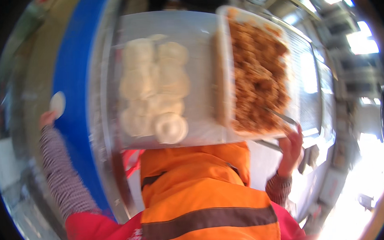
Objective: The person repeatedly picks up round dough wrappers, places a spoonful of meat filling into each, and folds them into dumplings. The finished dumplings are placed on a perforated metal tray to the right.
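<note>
At the far left, my left hand (pixel 47 118) reaches over a blue belt with a pale dough disc (pixel 58 103) at its fingertips, apparently pinched; motion blurs the fingers. My right hand (pixel 291 145) is closed on the handle of a thin metal utensil (pixel 286 118), whose end is sunk in brown filling (pixel 258 61) in a white rectangular tub (pixel 225 75). Left of the tub, several pale round dough wrappers (pixel 138 75) lie in overlapping stacks on a metal tray (pixel 201 81).
The blue belt (pixel 71 61) runs along my left beside a metal rail (pixel 103 89). A perforated metal surface (pixel 306 85) is right of the tub. Equipment and bright openings fill the right edge. An orange apron (pixel 203 184) covers my front, below the tray.
</note>
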`<control>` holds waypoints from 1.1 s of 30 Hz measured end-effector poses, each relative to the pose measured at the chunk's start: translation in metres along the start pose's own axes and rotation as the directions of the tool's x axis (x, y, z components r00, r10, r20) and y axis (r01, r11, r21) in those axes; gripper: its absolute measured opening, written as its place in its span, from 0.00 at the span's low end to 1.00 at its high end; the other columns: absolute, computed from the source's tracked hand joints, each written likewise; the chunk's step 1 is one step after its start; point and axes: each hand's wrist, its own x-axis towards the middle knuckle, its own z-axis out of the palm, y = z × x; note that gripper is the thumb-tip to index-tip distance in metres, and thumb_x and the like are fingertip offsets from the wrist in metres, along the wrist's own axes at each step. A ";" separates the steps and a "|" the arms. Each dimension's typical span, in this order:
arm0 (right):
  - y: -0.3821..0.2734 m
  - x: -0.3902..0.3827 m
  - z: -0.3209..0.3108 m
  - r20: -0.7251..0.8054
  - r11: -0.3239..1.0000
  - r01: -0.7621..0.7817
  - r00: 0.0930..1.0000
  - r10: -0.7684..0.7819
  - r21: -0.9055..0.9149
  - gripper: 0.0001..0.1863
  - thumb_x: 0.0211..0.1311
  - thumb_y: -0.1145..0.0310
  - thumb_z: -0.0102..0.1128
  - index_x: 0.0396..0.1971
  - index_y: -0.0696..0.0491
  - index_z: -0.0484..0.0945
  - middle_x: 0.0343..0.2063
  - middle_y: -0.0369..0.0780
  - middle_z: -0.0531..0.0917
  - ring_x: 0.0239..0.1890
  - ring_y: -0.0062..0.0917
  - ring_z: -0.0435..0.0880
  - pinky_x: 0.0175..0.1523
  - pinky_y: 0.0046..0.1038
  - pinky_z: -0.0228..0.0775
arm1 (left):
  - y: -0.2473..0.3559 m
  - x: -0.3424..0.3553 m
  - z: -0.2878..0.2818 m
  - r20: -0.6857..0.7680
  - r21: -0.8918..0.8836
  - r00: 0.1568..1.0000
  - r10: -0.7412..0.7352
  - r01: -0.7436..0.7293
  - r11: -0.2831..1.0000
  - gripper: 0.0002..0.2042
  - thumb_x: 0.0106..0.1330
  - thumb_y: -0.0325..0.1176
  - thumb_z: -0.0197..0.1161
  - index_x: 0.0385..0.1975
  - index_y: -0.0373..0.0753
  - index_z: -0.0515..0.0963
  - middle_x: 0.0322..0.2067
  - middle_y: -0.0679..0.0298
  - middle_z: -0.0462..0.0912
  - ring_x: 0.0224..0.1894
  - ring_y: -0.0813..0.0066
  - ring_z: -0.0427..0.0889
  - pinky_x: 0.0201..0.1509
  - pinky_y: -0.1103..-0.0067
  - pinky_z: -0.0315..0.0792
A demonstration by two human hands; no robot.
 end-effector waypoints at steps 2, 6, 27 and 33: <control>-0.001 0.036 0.005 0.164 0.993 0.052 0.984 -0.070 0.110 0.30 0.54 0.84 0.56 0.60 0.63 0.65 0.28 0.31 0.74 0.29 0.13 0.69 0.36 0.15 0.65 | -0.115 0.030 -0.053 -0.043 0.063 0.995 0.091 -0.088 0.994 0.17 0.55 0.43 0.67 0.30 0.33 0.82 0.27 0.61 0.83 0.31 0.72 0.80 0.34 0.73 0.72; -0.041 0.058 0.025 0.273 0.969 0.177 0.954 -0.126 -0.170 0.14 0.57 0.76 0.60 0.44 0.58 0.78 0.24 0.35 0.80 0.24 0.19 0.77 0.32 0.22 0.70 | 0.008 -0.018 -0.009 -0.126 0.140 0.967 -0.222 0.239 0.961 0.20 0.59 0.45 0.63 0.39 0.32 0.79 0.33 0.57 0.82 0.29 0.69 0.79 0.31 0.74 0.72; -0.050 0.054 0.014 0.508 0.845 0.532 0.744 -0.434 -0.058 0.02 0.57 0.76 0.56 0.25 0.57 0.75 0.23 0.40 0.82 0.26 0.36 0.82 0.32 0.33 0.73 | -0.088 -0.090 -0.045 -0.164 0.649 0.977 -0.139 0.213 0.731 0.19 0.50 0.41 0.62 0.40 0.38 0.82 0.34 0.58 0.84 0.42 0.61 0.83 0.51 0.64 0.73; -0.048 0.047 0.024 0.438 0.976 0.202 0.872 -0.216 0.080 0.06 0.64 0.74 0.50 0.29 0.59 0.76 0.20 0.40 0.81 0.22 0.25 0.81 0.31 0.24 0.74 | -0.043 -0.124 -0.037 -0.071 0.489 0.881 -0.467 0.439 0.754 0.16 0.49 0.34 0.63 0.38 0.36 0.80 0.31 0.56 0.83 0.26 0.65 0.83 0.29 0.69 0.77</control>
